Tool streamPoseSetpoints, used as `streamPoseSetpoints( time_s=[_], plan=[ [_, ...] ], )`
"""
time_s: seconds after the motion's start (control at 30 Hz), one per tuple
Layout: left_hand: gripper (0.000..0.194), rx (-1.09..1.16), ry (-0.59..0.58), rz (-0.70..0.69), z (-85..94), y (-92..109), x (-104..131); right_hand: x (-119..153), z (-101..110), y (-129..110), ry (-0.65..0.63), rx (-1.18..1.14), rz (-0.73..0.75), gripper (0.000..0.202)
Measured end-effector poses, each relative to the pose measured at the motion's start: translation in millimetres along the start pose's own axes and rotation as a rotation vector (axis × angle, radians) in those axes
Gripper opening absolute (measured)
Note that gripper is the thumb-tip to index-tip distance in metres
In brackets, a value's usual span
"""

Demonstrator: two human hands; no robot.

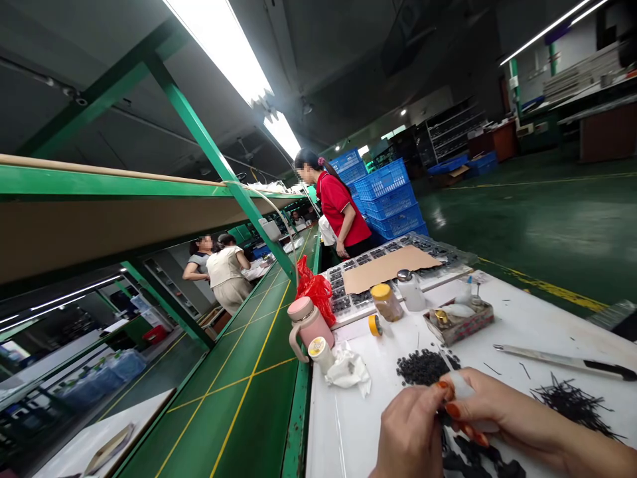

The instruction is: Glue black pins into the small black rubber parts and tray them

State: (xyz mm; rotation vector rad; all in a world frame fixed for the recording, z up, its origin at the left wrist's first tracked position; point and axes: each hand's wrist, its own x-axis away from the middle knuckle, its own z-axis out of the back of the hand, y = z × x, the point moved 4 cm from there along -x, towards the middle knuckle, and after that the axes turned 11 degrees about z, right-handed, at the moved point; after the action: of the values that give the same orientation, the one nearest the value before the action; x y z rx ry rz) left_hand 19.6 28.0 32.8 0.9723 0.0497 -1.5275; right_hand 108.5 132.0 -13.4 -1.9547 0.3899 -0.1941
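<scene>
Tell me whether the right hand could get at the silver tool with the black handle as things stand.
Probably yes: the silver tool lies uncovered on the white tabletop, near the right hand, with the heap of black strips beside it, not over it. That hand holds a white object, though.

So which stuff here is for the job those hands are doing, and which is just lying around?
Seems for the job:
- white bottle, in the right hand
- black pieces by the hands
- heap of small black bits

Probably just lying around:
- pink flask
- red bag
- crumpled white tissue
</scene>
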Motion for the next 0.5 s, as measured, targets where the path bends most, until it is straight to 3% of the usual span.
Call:
streamPoseSetpoints(
  time_s=[0.17,0.37,0.5],
  plan=[
    [0.053,0.235,0.008,0.161,2.8,-3,-4,-2,4,-11,0.078,0.121,0.04,0.034],
    [0.034,0.582,0.008,0.755,-10.2,-33,3,-7,17,-12,0.124,0.364,0.13,0.036],
    [0.032,0.793,0.004,0.904,-19.5,-37,3,-9,19,-6,0.121,0.426,0.15,0.034]
  ],
)
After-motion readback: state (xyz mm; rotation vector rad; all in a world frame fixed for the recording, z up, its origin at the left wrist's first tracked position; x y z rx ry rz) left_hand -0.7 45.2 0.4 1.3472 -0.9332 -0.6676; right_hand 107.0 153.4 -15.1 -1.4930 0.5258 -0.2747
